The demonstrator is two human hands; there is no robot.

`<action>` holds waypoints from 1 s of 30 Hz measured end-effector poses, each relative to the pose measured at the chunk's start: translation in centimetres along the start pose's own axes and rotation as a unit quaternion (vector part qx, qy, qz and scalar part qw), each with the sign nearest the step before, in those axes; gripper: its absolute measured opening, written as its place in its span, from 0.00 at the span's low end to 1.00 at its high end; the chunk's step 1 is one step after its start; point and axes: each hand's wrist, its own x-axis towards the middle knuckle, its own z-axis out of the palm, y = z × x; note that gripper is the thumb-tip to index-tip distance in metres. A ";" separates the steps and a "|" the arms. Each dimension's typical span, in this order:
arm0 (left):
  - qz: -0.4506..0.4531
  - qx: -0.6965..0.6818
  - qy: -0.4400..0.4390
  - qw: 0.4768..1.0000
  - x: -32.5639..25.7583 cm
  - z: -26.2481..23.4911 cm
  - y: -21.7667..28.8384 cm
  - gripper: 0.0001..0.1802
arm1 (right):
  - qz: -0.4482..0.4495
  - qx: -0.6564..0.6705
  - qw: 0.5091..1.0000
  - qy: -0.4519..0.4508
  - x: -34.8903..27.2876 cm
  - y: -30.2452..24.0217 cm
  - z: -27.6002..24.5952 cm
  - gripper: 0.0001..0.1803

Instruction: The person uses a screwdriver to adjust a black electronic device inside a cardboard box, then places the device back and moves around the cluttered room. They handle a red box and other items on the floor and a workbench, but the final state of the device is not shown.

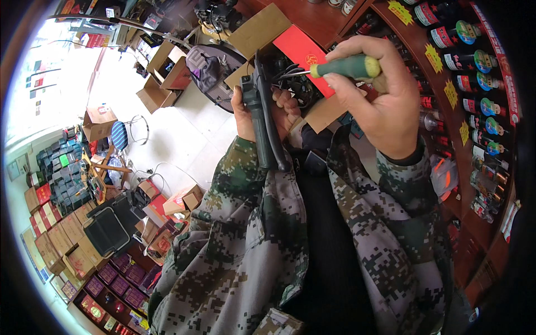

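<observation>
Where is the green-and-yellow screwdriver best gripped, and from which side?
Probably by its thick handle, coming from the person's right: the thin metal shaft points left toward the black lever assembly, so that approach should keep clear of both.

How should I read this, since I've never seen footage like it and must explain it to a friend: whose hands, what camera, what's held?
There is no machine, just one person's bare hands. The only picture comes from a fisheye camera on that person's head, looking down, so straight edges bend toward the rim; the camouflage jacket is the wearer's own.

The left hand holds a black handlebar grip with a brake lever beside it. The right hand holds a green-and-yellow screwdriver, its shaft pointing toward the lever; I can't tell whether the tip touches anything.

Beyond the hands are a cardboard flap and a red panel. Bottles line the right side; pale floor tiles show at left.
</observation>
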 end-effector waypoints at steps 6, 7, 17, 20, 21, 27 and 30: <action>0.002 0.019 -0.014 1.000 -0.3 0.4 -0.3 0.39 | -0.044 -0.045 0.998 -0.006 0.2 0.9 0.9 0.17; 0.001 0.028 -0.023 0.999 -0.3 0.5 -0.4 0.39 | -0.042 -0.042 0.998 -0.005 0.3 1.0 1.0 0.17; 0.003 0.039 -0.037 0.999 -0.4 0.1 -0.4 0.40 | -0.047 -0.106 0.993 0.013 0.4 1.5 1.4 0.16; 0.009 0.054 -0.020 0.998 0.2 -0.3 0.4 0.41 | -0.027 -0.102 0.994 0.034 0.8 2.0 1.8 0.16; 0.011 0.061 -0.018 0.998 0.3 -0.5 0.6 0.41 | -0.032 -0.097 0.994 0.048 1.0 2.3 2.0 0.15; 0.029 0.164 -0.003 0.986 0.2 -0.9 1.1 0.42 | 0.061 -0.101 0.992 0.048 0.3 3.3 1.2 0.13; 0.061 0.206 0.005 0.977 0.3 -1.0 2.1 0.38 | 0.123 -0.004 0.991 0.048 -0.6 4.6 1.0 0.13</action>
